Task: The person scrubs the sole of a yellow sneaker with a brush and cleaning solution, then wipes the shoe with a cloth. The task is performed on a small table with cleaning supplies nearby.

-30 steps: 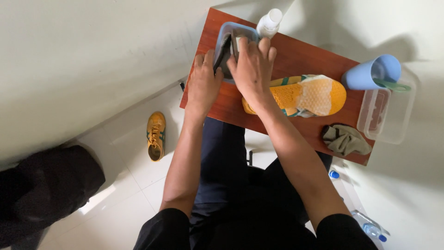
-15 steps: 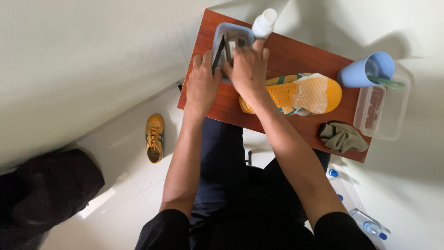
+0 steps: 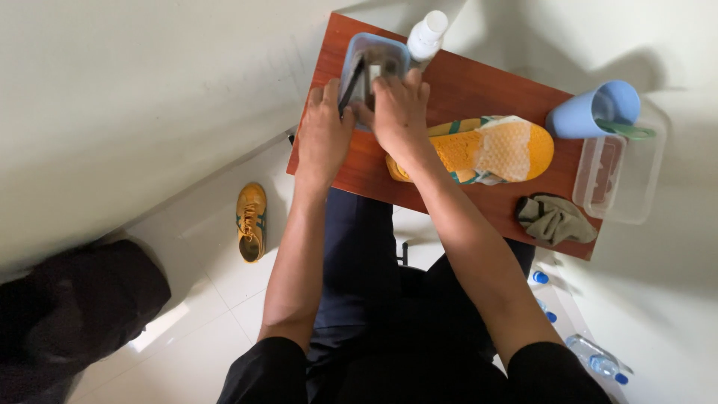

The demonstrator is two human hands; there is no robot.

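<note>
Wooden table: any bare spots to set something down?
Bare wood on the table between white bottle and blue cup, behind the upturned shoe; a narrower strip along the near edge beside the rag. Crowded around the light-blue tub, where both hands work.

I see a white spray bottle [image 3: 428,34] at the wooden table's [image 3: 479,82] far edge. A clear plastic box [image 3: 617,176] sits at its right end.

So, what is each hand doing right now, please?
Left hand: grip closed on the side of the pale blue container.
Right hand: fingers reach into the container; what they hold cannot be told.
</note>
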